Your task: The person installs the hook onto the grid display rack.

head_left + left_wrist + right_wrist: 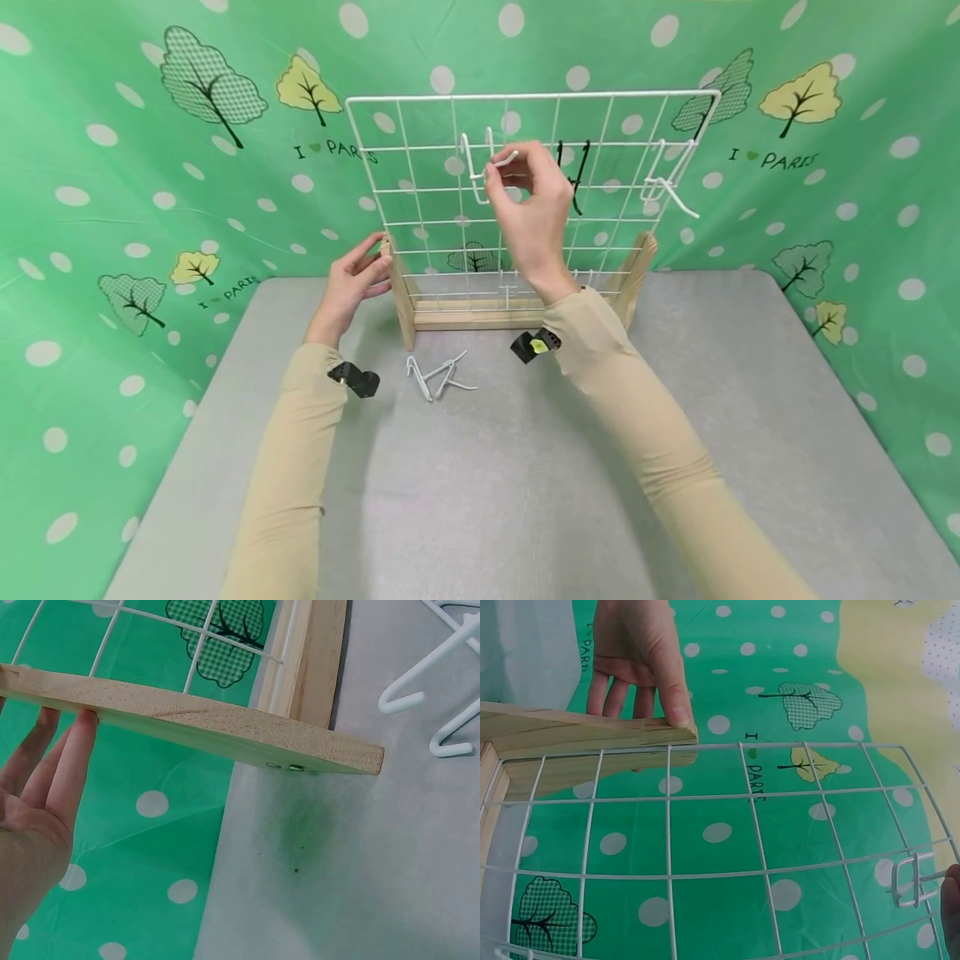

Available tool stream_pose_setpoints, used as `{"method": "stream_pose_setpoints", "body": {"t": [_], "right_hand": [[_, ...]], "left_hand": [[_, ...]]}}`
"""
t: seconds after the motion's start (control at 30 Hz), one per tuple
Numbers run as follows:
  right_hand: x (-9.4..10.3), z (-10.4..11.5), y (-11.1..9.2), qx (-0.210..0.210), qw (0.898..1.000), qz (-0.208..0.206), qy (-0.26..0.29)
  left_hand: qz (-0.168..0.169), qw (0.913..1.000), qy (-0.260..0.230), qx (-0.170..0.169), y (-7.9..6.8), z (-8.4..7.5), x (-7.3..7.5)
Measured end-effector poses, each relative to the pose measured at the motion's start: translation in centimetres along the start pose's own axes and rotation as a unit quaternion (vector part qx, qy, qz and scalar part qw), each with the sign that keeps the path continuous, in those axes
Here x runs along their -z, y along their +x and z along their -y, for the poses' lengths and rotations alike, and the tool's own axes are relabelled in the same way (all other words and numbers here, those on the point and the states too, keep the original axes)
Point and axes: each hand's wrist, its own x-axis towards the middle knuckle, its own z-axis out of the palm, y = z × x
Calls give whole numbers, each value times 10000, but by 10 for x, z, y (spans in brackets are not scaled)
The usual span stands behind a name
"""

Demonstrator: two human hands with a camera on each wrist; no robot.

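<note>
A white wire grid panel [532, 95] stands upright in a wooden base [480, 320]. Thumb and fingertips of my right hand [534, 196] pinch the prong of a white wire hook [471, 162], whose frame lies against the upper-middle grid. The same hook [909, 880] shows at the right edge in the right wrist view. Low on the left, my left hand [351, 279] holds the top of the wooden upright [402, 292], its thumb [676, 705] at one edge. Straight fingers [73, 761] touch the upright's outer face in the left wrist view.
A black hook [576, 179] hangs just right of my right hand. Further right hangs a white hook [663, 185]. Loose white hooks [435, 379] lie on the grey table [480, 500] in front of the base. Green dotted cloth [420, 50] covers the wall behind.
</note>
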Motion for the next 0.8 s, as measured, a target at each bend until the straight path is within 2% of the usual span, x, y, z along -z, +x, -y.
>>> {"method": "stream_pose_setpoints", "body": {"t": [0.4,0.8], "right_hand": [[0,-1,4,-13,10000,-16,-6],[0,-6,-12,-267,9973,511,-446]], "left_hand": [[-14,10000,22,12,0,0,0],[5,10000,17,7,0,0,-1]]}}
